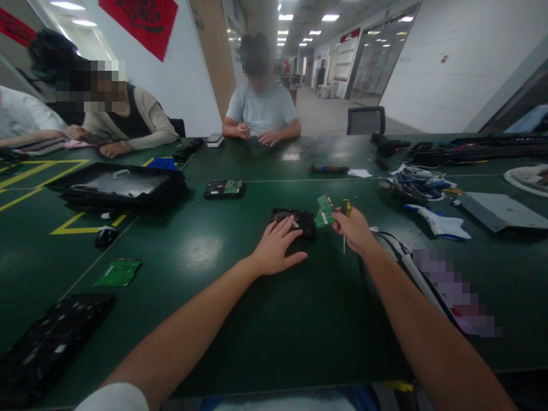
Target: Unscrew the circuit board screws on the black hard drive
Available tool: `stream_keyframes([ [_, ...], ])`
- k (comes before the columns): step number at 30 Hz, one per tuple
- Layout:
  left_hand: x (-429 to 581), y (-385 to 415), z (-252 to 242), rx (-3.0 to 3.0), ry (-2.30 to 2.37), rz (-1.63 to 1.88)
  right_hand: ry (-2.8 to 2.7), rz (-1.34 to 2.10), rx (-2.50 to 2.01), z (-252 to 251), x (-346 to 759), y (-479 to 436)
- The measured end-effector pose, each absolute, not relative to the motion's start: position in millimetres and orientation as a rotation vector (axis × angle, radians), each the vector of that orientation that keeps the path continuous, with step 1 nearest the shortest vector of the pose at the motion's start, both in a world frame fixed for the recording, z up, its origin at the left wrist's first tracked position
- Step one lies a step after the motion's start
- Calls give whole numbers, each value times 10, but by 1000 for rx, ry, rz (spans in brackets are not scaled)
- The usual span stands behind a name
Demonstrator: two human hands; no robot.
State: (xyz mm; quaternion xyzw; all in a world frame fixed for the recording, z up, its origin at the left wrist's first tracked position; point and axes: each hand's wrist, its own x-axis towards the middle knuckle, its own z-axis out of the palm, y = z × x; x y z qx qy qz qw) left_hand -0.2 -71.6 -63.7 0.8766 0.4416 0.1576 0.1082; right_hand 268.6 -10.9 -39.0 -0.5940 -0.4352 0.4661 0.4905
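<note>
My left hand [276, 246] lies flat with fingers spread, its fingertips resting on a black hard drive [299, 220] on the green table [240, 319]. My right hand [353, 228] is closed around a small screwdriver [345, 210] with a yellow and black handle, its thin shaft pointing down. The same hand pinches a small green circuit board [325, 210], lifted just right of the drive.
A second drive with a green board [224, 188] lies further back, a loose green board [119, 272] at left. A black tray [117, 185], a mouse [105, 235], a keyboard [47, 337], cables [417, 182], a grey panel [500, 211]. Two people sit across the table.
</note>
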Motion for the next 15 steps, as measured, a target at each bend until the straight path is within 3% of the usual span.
stream_keyframes([
  [7,-92,-803,-721,2555,1325,668,-902,1553,-1279,-355,2361,-337],
  [15,-36,-776,-736,2586,1470,794,-879,1556,-1264,-319,2395,-332],
])
